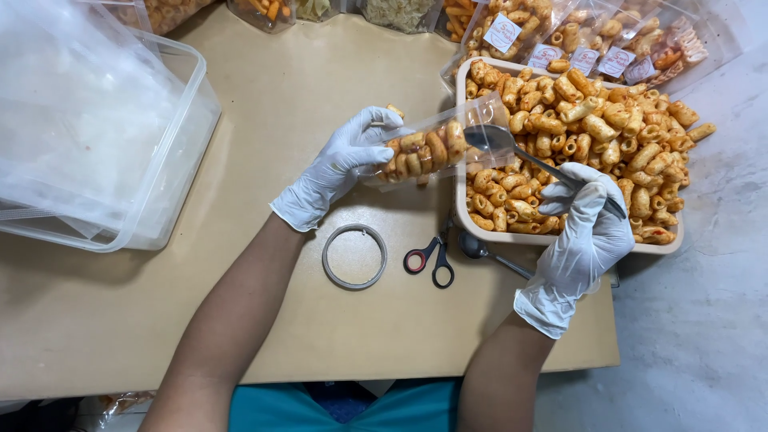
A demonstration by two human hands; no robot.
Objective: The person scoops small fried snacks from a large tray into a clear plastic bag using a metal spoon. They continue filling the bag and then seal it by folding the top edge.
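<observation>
Head view: the left hand (346, 164), gloved, grips a clear pouch (432, 146) tipped on its side at the edge of the tray (462, 210), its mouth toward the heap of orange snack curls (592, 136). The right hand (588, 232) is clenched on the handle of a spoon (500, 140) whose bowl sits at the pouch mouth. The pouch looks partly filled, so filling seems under way; the tray is nearly full. Sealed, labelled bags (560, 36) lie beyond. Scissors (430, 258), a tape ring (354, 256) and a second spoon (480, 250) rest on the counter (280, 96).
</observation>
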